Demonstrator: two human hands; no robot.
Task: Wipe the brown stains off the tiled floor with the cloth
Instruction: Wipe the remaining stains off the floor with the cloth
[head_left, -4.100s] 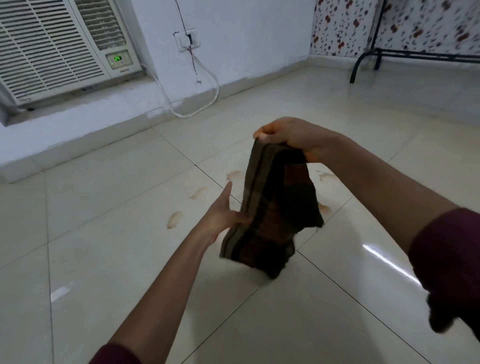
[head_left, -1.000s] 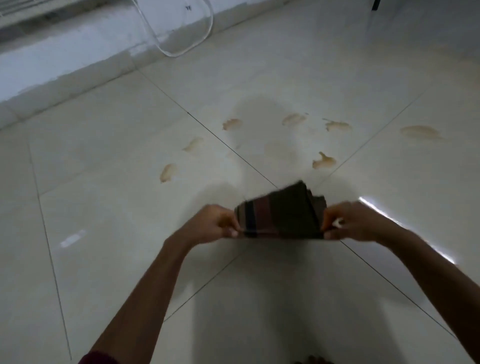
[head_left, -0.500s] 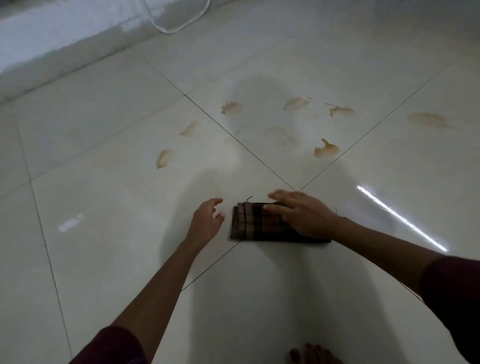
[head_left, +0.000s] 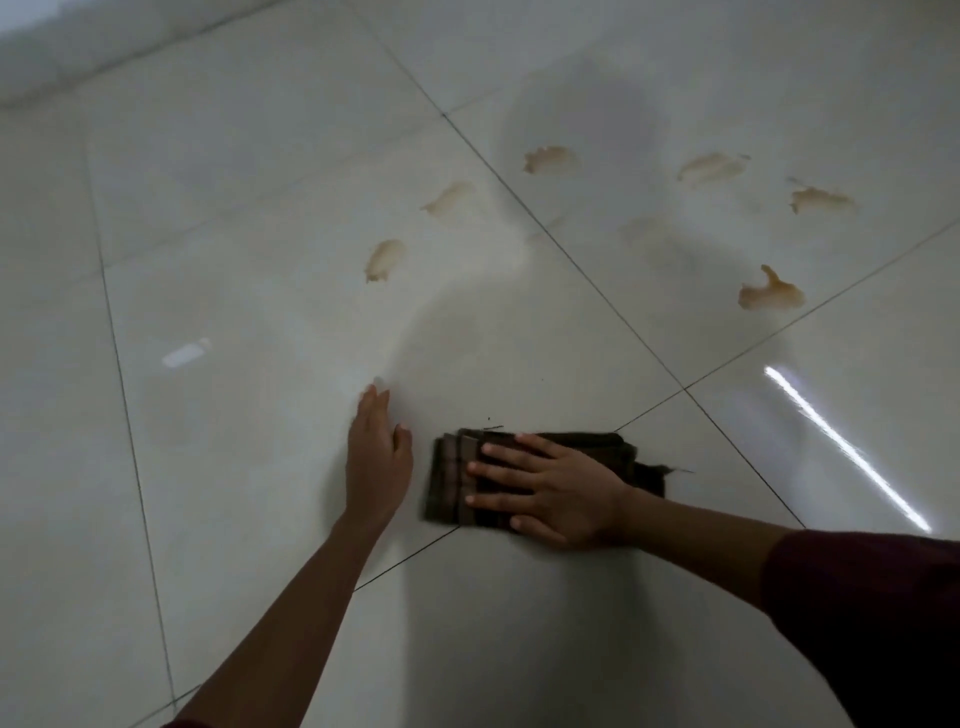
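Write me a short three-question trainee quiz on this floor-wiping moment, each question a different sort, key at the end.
1. True or false: the cloth already covers one of the brown stains.
2. Which hand presses the folded cloth flat? A) left hand B) right hand C) both hands
3. Fill in: the left hand rests with straight fingers on the bare ______, beside the cloth.

Key
1. False; the six plain stains all lie farther away, untouched.
2. B
3. floor
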